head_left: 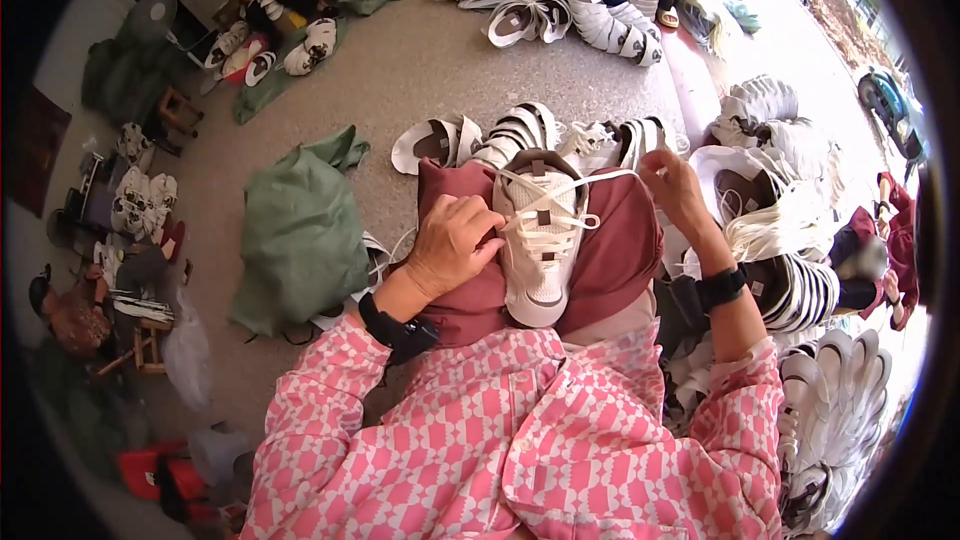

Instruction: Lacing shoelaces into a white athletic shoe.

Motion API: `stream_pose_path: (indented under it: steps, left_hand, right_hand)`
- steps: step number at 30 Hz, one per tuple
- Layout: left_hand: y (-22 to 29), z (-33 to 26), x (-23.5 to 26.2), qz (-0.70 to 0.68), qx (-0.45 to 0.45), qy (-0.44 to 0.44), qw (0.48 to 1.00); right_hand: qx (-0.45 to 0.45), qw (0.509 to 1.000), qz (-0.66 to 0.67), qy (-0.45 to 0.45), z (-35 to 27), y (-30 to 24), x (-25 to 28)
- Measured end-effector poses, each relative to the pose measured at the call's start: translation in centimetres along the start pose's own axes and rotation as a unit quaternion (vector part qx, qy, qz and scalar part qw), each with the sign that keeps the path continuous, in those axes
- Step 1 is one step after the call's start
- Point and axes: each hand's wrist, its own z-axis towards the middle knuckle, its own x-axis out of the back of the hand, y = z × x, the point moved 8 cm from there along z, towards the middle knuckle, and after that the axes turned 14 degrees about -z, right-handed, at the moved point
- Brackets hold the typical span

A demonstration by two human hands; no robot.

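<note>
A white sneaker [537, 280] with a dark collar lies on my lap, its toe toward me, between the legs of my dark red trousers. White laces [548, 225] criss-cross its tongue, and a small loop sticks out on the right side. My right hand [678, 195] is raised to the right of the shoe, fingers pinched on a shoelace [612, 175] drawn out from the top eyelets. Against the shoe's left side, my left hand [450, 248] is closed with fingers curled; what they hold, if anything, is hidden.
Stacked white shoe uppers [520, 135] lie just beyond my knees, and more piles [835, 410] stand at my right. A green sack [300, 235] rests at my left. Other people sit at far left [75, 315], top left and right. A wooden stool [180, 110] stands farther left.
</note>
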Motion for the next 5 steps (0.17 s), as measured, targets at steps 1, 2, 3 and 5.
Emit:
stream_pose_path:
  steps: [1, 2, 3, 5]
  left_hand:
    - [-0.3, -0.1, 0.0, 0.01, 0.01, 0.005, 1.0]
    - [-0.3, -0.2, -0.1, 0.01, 0.01, 0.003, 1.0]
    - [-0.4, -0.3, -0.2, -0.023, 0.016, -0.003, 1.0]
    - [-0.8, -0.3, -0.4, -0.086, 0.025, -0.01, 0.996]
  right_hand:
    - [0.005, 1.0, 0.008, -0.029, -0.5, -0.6, -0.4]
    - [0.01, 0.999, 0.001, -0.051, -1.0, -1.9, -0.1]
    - [0.007, 0.999, 0.002, -0.051, -1.3, -2.3, 0.2]
    - [0.018, 0.997, 0.002, -0.08, -1.9, -2.9, 0.1]
